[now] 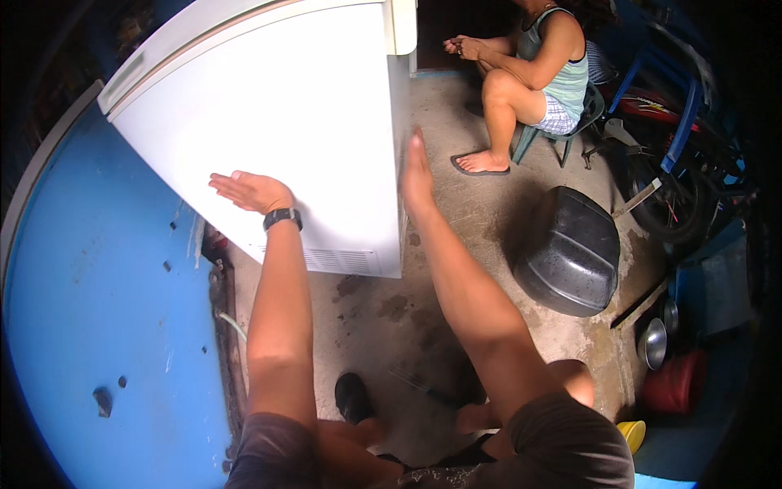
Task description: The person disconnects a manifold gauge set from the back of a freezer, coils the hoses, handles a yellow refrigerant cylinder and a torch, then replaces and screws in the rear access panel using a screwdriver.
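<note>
In front of me stands a large white chest freezer with a vent grille low on the face nearest me. My left hand, with a dark watch at the wrist, lies spread over that white face, fingers stretched to the left. At the freezer's right side, my right hand points up and away with straight fingers, its palm toward the side wall. Whether that palm presses on the wall is hard to make out. Nothing is held in either hand.
Close on the left is a blue chest-like unit with worn spots. A black plastic tub lies overturned on the concrete floor at right. Beyond it, a person sits on a green chair, near a motorcycle. Metal bowls and a red bucket stand lower right.
</note>
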Demonstrator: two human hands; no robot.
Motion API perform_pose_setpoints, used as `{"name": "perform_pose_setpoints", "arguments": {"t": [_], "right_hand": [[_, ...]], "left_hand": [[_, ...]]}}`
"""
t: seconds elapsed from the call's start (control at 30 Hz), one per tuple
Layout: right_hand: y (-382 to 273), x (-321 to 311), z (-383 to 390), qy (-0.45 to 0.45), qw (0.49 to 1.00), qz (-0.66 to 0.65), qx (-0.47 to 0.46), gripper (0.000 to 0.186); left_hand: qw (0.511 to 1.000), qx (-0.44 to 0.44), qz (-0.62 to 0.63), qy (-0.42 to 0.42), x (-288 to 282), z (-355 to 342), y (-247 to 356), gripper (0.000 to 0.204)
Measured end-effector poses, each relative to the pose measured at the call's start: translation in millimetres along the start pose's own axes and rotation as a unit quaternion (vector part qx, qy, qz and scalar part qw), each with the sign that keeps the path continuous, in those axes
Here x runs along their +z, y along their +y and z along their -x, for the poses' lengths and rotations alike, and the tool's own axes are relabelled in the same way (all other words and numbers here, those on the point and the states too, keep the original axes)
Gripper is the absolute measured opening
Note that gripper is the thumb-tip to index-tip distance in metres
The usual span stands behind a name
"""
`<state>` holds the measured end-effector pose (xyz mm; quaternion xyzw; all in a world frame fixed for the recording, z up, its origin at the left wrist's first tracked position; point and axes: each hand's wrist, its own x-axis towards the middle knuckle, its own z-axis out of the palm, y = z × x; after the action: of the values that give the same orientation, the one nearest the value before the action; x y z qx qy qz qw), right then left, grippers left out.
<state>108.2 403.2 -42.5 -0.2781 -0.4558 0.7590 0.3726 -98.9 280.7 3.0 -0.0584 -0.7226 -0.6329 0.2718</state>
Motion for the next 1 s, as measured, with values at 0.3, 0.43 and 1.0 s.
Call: {"name": "perform_pose_setpoints", "arguments": {"t": [0.3, 0.43, 1.0], "right_hand": [[-33.3, 10.2, -54.7, -0.011, 0.998, 0.046, -0.042, 0.097], [-30.2, 15.4, -57.2, 0.015, 0.993, 0.089, -0.073, 0.09], [-38.5, -5.1, -57.8, -0.06, 0.993, 0.093, 0.046, 0.09]], "left_hand": [[1.0, 0.019, 0.012, 0.005, 5.4, 6.7, -5.3, 0.068], [0.999, 0.037, 0.024, 0.01, 5.4, 3.8, -6.9, 0.069], [0.999, -0.027, 0.015, -0.009, -0.1, 14.5, 10.6, 0.063]]}}
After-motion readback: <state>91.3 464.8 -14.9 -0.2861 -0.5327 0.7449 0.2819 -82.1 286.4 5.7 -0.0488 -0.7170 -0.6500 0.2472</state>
